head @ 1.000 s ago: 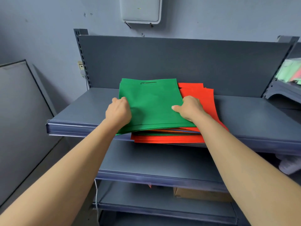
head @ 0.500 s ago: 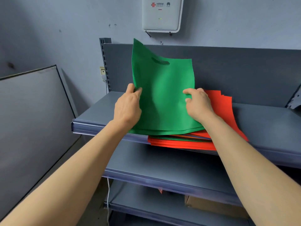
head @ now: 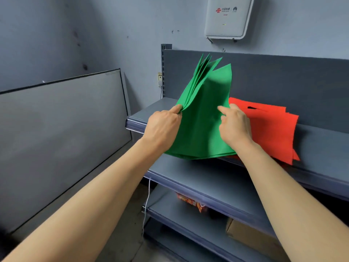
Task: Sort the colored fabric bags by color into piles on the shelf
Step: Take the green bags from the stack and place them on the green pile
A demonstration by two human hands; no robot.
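Several green fabric bags (head: 202, 118) stand tilted up off the top shelf (head: 319, 140), their upper corners fanned apart near the back panel. My left hand (head: 164, 127) pinches their left edge. On the right, my right hand (head: 235, 125) touches the green bags, its fingers behind their right edge and partly hidden. A pile of red fabric bags (head: 268, 127) lies flat on the shelf just right of the green ones, a handle slot showing near its far end.
A grey back panel (head: 283, 80) closes the shelf behind the bags. Lower shelves (head: 211, 188) hold a red packet (head: 190, 202) and a cardboard box (head: 251, 237). A dark board (head: 60, 133) leans at the left, and a white wall box (head: 228, 17) hangs above.
The green bags have been lifted steeper and now fan apart at the top, uncovering the red pile. Both hands rose with them, and the view swung left.
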